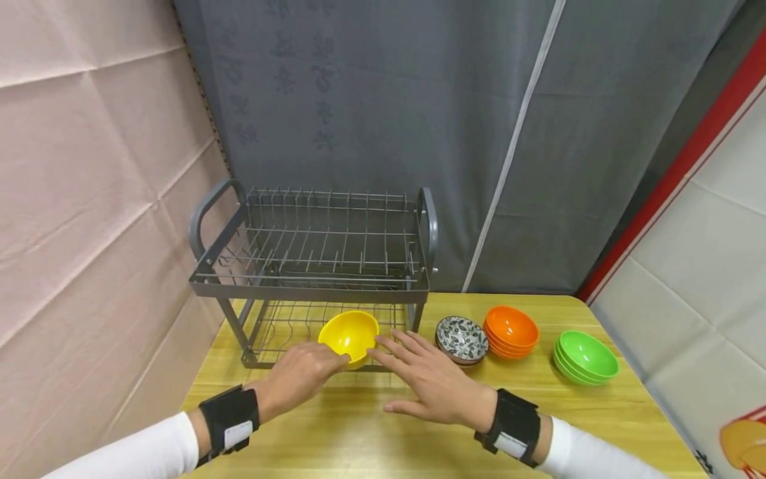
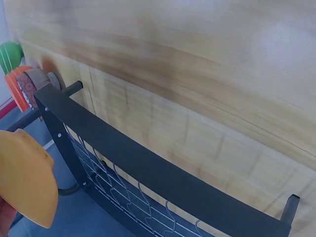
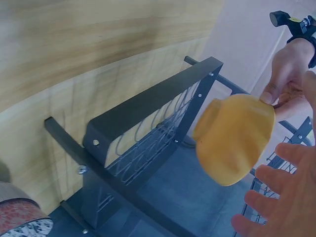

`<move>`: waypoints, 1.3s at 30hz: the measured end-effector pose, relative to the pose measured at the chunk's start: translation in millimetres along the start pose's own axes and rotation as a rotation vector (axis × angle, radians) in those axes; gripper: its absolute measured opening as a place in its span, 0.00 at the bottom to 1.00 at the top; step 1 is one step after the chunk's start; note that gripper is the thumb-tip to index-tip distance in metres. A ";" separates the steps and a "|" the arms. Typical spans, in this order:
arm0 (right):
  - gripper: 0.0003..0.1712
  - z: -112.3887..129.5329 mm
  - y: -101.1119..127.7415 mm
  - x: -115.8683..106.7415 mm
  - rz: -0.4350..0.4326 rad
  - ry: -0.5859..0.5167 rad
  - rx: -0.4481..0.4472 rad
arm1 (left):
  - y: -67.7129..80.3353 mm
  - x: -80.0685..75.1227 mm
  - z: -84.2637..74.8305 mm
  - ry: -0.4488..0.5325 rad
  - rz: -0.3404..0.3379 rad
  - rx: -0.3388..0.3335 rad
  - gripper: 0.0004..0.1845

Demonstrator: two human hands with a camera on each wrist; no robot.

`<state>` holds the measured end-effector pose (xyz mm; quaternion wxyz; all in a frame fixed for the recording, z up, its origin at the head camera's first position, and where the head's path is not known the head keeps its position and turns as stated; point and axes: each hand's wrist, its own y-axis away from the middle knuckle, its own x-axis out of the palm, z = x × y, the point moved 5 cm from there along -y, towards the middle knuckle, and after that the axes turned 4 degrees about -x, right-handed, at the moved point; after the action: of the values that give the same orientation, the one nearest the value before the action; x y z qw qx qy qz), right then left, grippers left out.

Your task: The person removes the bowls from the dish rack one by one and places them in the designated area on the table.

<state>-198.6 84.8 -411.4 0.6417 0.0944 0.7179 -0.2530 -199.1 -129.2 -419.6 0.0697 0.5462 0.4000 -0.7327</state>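
Note:
A yellow bowl [image 1: 350, 336] is held tilted at the front of the dish rack's lower tier, its hollow facing the head camera. My left hand [image 1: 302, 374] pinches its rim from the left, the thumb on the near edge; the right wrist view shows this grip on the bowl [image 3: 236, 138] too. My right hand [image 1: 427, 379] is spread to the bowl's right, palm down, fingertips close to the rim. In the left wrist view only part of the bowl [image 2: 27, 177] shows, with a bit of the holding hand at the frame's edge.
The two-tier grey dish rack [image 1: 311, 294] stands at the table's back left, with raised side handles. Right of it are stacks of patterned bowls [image 1: 462, 340], orange bowls [image 1: 511, 331] and green bowls [image 1: 585, 358]. A pale cloth wall [image 1: 96, 239] borders the left side, a grey curtain [image 1: 359, 100] the back.

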 end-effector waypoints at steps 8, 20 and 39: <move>0.48 8.9 -15.4 2.0 0.032 0.014 -0.069 | 0.6 -2.7 -13.8 0.001 -0.066 0.113 0.13; 0.21 16.1 -28.8 8.5 0.053 0.080 -0.127 | -0.3 -6.7 -27.2 0.012 -0.108 0.189 0.11; 0.07 21.0 -29.5 4.4 -0.003 0.131 -0.185 | -0.2 -10.8 -33.4 -0.005 -0.090 0.234 0.13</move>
<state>-194.5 48.6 -409.5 0.5991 0.0503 0.7786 -0.1799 -170.1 -110.5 -413.0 -0.0264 0.5303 0.3356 -0.7781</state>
